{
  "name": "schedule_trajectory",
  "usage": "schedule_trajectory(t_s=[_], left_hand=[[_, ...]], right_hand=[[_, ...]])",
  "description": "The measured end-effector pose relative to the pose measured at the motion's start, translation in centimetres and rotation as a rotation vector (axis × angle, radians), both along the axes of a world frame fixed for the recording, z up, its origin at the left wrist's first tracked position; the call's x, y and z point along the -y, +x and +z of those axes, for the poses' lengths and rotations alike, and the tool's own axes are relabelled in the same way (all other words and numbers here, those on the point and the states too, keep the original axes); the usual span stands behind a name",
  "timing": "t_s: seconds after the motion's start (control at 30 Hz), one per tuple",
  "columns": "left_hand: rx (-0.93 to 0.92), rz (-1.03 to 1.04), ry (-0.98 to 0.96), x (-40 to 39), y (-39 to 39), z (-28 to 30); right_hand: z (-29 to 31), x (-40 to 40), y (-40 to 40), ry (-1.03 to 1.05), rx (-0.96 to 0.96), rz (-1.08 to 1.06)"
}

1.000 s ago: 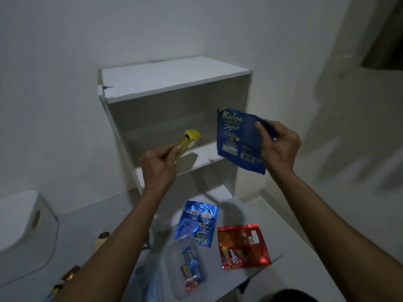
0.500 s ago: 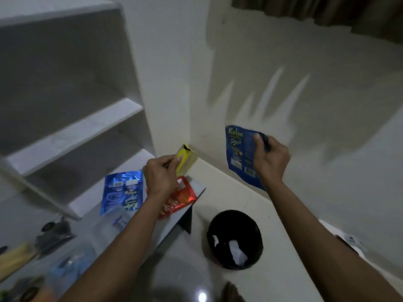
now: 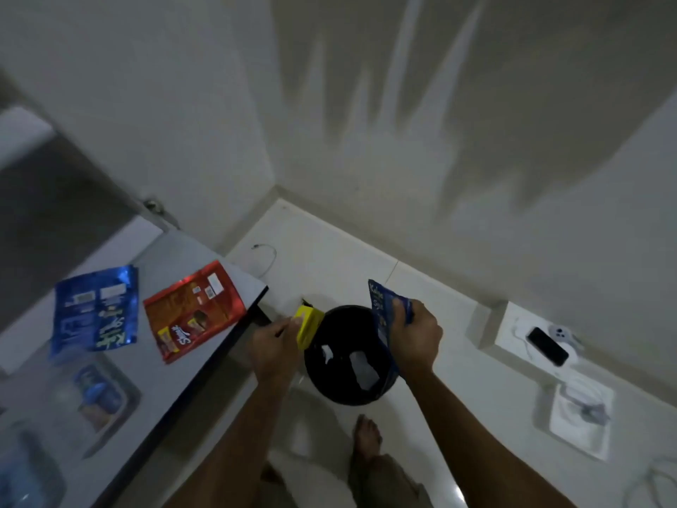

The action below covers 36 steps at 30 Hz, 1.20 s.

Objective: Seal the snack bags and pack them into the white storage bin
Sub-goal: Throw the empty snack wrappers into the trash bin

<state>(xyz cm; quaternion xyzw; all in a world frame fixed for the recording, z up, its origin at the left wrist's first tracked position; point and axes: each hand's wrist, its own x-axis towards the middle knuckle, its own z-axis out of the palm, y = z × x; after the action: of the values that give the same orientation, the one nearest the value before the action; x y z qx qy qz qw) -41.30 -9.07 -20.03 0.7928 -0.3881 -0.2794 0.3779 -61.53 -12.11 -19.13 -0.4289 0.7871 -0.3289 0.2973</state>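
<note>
Blue snack bag (image 3: 381, 317) held upright; blue bag (image 3: 96, 312) and red bag (image 3: 194, 310) lie flat.

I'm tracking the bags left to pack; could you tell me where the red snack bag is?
The red snack bag lies flat near the table's right corner, right of the blue bag.

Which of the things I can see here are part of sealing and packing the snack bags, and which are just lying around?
Part of the job:
- blue snack bag held in the right hand
- small yellow packet held in the left hand
- red snack bag on the table
- second blue bag on the table

Just lying about:
- black waste bin on the floor
- dark phone
- white cables
</note>
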Motion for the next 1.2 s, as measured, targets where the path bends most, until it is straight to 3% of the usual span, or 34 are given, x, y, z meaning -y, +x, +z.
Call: schedule_trajectory(t_s=[0.2, 0.4, 0.73, 0.9, 1.2], left_hand=[[-0.015, 0.052, 0.183, 1.2, -3.3, -7.7], [-0.048, 0.066, 0.259, 3.3, -5.1, -13.9], [-0.151, 0.096, 0.34, 4.8, -6.9, -17.5], [-0.153, 0.043, 0.331, 5.1, -6.6, -16.0], [-0.191, 0.062, 0.183, 5.0, -5.0, -8.2]], right_hand=[[-7.3, 0.9, -0.8, 0.212, 0.058, -0.064], [-14.1, 2.1, -0.7, 0.249, 0.097, -0.084], [-19.2, 2.8, -0.5, 0.294, 0.099, -0.044], [-17.2, 3.4, -0.5, 0.284, 0.094, -0.022], [-9.4, 4.2, 0.3, 0.141, 0.226, 0.033]])
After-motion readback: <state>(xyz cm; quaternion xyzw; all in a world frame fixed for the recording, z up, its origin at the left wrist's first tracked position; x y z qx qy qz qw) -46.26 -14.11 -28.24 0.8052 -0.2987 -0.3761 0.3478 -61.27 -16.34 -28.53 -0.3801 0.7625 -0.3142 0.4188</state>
